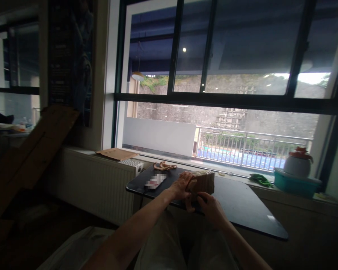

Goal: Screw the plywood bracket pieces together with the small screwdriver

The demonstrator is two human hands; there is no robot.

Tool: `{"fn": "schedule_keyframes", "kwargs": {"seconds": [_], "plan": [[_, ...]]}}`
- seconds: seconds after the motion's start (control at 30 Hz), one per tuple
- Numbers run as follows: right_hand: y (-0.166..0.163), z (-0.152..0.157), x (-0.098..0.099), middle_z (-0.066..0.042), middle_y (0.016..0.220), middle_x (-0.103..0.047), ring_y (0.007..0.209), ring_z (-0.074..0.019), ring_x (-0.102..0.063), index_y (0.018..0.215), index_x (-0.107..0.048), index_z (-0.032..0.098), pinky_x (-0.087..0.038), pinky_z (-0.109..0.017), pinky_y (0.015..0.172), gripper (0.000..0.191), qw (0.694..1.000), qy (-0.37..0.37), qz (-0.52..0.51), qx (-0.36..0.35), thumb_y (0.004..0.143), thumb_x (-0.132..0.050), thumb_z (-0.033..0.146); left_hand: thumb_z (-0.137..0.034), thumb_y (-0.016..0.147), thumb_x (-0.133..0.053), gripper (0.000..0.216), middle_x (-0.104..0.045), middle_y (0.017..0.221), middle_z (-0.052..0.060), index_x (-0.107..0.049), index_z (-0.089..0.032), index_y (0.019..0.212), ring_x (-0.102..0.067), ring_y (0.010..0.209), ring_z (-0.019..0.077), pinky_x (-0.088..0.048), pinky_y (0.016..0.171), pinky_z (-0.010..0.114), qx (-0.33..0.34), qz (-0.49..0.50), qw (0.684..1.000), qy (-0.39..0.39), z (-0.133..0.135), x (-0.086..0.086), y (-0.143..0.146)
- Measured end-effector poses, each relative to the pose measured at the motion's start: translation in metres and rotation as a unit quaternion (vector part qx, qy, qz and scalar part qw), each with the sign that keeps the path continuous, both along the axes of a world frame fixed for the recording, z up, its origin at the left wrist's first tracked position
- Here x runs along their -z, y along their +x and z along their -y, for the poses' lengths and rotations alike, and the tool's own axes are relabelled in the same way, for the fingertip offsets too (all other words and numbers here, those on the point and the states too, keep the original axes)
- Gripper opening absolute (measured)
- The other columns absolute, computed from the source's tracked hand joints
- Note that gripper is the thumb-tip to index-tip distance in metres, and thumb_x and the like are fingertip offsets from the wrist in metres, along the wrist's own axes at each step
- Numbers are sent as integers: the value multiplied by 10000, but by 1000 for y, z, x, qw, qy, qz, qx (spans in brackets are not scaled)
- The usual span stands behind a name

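A small brown box-like block [207, 181], which looks like cardboard, rests near the front edge of the dark table [242, 204]. My left hand [183, 183] grips its left end, fingers curled over the top. A curved light-brown piece [189, 204] hangs down at the table edge between my hands; whether it joins the box is unclear. Close to the box's front, my right hand [210, 205] is closed with thumb and forefinger pinched; what lies between them is too small to make out. Left of the box lies a phone-like object [155, 181], partly blurred out.
Curved brown pieces [165, 166] lie at the table's back left. A flat cardboard sheet [116, 153] sits above the radiator [101, 183]. On the sill are a green cloth [261, 180], a teal container [297, 182] and a white jug with an orange top [298, 164]. Large cardboard [36, 157] leans at left.
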State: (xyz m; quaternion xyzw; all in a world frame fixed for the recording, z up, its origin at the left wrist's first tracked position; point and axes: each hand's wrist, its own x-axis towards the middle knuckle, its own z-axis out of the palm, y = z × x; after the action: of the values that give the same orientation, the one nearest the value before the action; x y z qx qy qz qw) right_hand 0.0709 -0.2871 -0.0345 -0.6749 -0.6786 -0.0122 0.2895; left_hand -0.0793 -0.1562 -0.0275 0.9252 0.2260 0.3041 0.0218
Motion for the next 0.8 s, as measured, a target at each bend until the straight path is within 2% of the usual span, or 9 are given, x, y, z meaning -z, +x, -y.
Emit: {"fn": "schedule_keyframes", "kwargs": {"seconds": [0.2,0.33,0.43,0.63,0.8], "plan": [[-4,7,-8,-42,1025,-703,893,-211,-658,1205,-537,224,-428,-264,659,375,1000,7,3,-7,835,-476,246,-185,576,-732,818,-365,1368,134,-339,-179,1294,-260,1329,319,-202,1129,475,-1,1,1000,-4,2,-1,0],[-9,14,-15,-34,1013,-691,836,-203,-656,1045,-604,247,-392,-264,652,246,998,23,40,-35,843,-471,202,-190,572,-733,833,-362,1368,136,-323,-186,1298,-262,1329,330,-207,1123,488,-3,-1,1000,-4,1,-1,1],[-9,14,-13,-22,952,-699,825,-190,-654,972,-624,251,-388,-254,661,195,998,29,42,-44,869,-460,230,-184,572,-728,849,-350,1380,142,-306,-191,1309,-248,1339,337,-202,1122,496,-6,-1,1000,-5,1,1,0],[-6,4,2,-37,935,-711,831,-178,-659,1067,-587,215,-443,-248,668,282,999,22,-41,0,909,-377,315,-177,582,-722,843,-341,1395,131,-299,-211,1310,-233,1352,330,-175,1129,500,-10,-1,1000,-12,3,2,0],[-4,3,-5,-33,962,-707,853,-177,-652,1083,-594,209,-434,-243,654,280,999,19,-44,-1,868,-438,297,-190,582,-729,826,-361,1378,120,-314,-217,1295,-260,1334,332,-205,1118,497,-10,-1,1000,-10,5,-2,0]]}}
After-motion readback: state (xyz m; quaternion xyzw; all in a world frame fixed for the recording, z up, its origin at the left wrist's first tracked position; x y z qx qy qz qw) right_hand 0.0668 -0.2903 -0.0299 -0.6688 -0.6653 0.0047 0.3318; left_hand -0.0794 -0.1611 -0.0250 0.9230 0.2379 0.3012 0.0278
